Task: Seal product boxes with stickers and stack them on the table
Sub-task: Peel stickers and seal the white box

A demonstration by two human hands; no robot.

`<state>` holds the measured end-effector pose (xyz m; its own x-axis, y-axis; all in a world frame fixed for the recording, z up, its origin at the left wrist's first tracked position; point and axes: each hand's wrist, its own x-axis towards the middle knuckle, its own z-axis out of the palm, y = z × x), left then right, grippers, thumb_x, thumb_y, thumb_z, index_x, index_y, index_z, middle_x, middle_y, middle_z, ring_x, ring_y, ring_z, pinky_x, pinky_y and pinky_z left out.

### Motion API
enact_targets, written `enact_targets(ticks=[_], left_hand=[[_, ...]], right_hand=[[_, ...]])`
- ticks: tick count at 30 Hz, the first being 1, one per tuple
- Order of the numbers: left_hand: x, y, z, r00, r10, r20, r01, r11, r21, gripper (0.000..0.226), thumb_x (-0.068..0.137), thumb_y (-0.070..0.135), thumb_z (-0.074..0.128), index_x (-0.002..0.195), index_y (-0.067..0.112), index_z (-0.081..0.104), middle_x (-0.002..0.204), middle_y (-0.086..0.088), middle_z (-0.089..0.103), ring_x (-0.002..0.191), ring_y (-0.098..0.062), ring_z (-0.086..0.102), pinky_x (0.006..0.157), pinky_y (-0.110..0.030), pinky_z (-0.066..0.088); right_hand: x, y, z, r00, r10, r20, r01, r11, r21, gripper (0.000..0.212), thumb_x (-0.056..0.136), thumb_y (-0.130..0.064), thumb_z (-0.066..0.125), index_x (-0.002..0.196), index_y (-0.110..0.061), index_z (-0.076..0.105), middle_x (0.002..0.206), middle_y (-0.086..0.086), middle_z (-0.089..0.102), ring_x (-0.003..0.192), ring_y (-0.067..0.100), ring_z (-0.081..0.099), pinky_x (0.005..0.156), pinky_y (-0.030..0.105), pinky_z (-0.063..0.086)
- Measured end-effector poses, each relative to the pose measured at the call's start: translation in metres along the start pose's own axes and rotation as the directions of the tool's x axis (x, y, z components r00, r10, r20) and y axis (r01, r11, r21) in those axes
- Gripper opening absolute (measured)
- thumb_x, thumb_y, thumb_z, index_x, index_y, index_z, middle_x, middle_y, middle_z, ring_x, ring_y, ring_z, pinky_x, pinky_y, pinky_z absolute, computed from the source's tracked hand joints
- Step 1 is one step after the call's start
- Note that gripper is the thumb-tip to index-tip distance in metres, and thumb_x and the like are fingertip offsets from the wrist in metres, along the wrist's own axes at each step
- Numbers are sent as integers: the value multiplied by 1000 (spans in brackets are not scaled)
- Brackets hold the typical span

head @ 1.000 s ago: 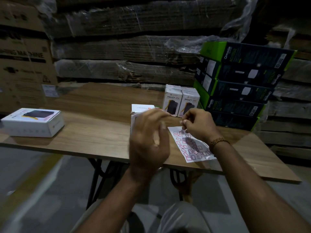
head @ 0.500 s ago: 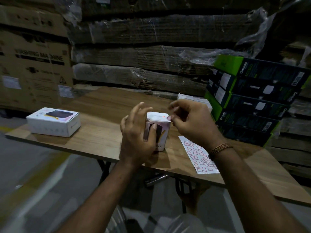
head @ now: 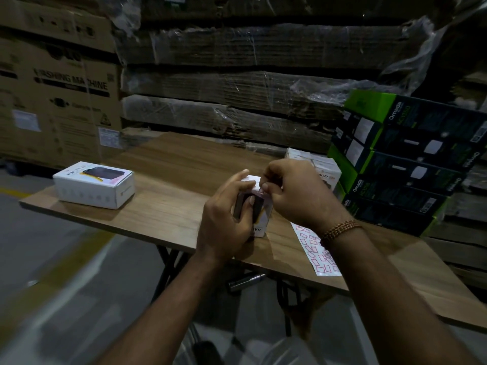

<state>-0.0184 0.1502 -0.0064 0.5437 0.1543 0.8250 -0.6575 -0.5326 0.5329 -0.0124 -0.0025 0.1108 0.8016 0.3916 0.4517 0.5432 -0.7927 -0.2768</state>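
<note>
The left hand [head: 224, 219] grips the upright product box [head: 259, 206] on the counter [head: 171, 175]. The right hand [head: 297, 196] fingers [head: 266, 187] pinch at the box's top edge.

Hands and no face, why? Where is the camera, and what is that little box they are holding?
The camera sits on the person's head and looks down, so you see only their two arms reaching out, like your own arms when you look at them.

The left hand grips a small white product box standing upright on the wooden table. The right hand pinches at the box's top edge, most likely pressing on a sealing sticker, though the sticker itself is too small to see.

Under the right wrist lies a sticker sheet with little red squares. At the left lies another white box, flat on its side. Behind the hands stand more white boxes, and at the right is a stack of green and black boxes.
</note>
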Motion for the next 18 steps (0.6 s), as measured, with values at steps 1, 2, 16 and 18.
enact_targets(ticks=[1, 2, 16, 18], left_hand=[[0, -1, 0, 1000, -1, 2, 1, 1000, 1, 40, 96, 1, 71, 135, 8, 67, 151, -5, 61, 144, -14, 55, 112, -37, 53], [0, -1, 0, 1000, -4, 5, 4, 1000, 0, 40, 97, 1, 71, 136, 8, 66, 151, -5, 61, 144, -14, 54, 113, -37, 53], [0, 3, 4, 995, -91, -39, 88, 993, -77, 37, 107, 28, 61, 140, 12, 66, 145, 6, 64, 134, 0, 59, 106, -28, 56], [0, 5, 5, 991, -116, -63, 112, 991, -71, 41, 105, 31, 63, 142, 12, 65, 137, 19, 61, 125, 13, 58, 100, -22, 57]], right_hand=[[1, -2, 0, 1000, 5, 13, -5, 1000, -20, 4, 99, -18, 70, 98, -21, 70, 98, -6, 66, 94, 10, 62, 80, 28, 55], [2, -4, 0, 1000, 13, 25, -13, 999, -31, 3, 99, -18, 70, 100, -21, 70, 99, -5, 66, 95, 11, 62, 82, 29, 56], [10, -18, -2, 995, 27, 93, -9, 983, -185, 8, 103, -23, 65, 109, -20, 69, 107, -3, 63, 99, 13, 61, 86, 30, 56], [10, -19, -2, 996, 15, 88, 4, 978, -207, 8, 103, -24, 65, 108, -20, 70, 105, -2, 65, 97, 13, 62, 85, 31, 57]])
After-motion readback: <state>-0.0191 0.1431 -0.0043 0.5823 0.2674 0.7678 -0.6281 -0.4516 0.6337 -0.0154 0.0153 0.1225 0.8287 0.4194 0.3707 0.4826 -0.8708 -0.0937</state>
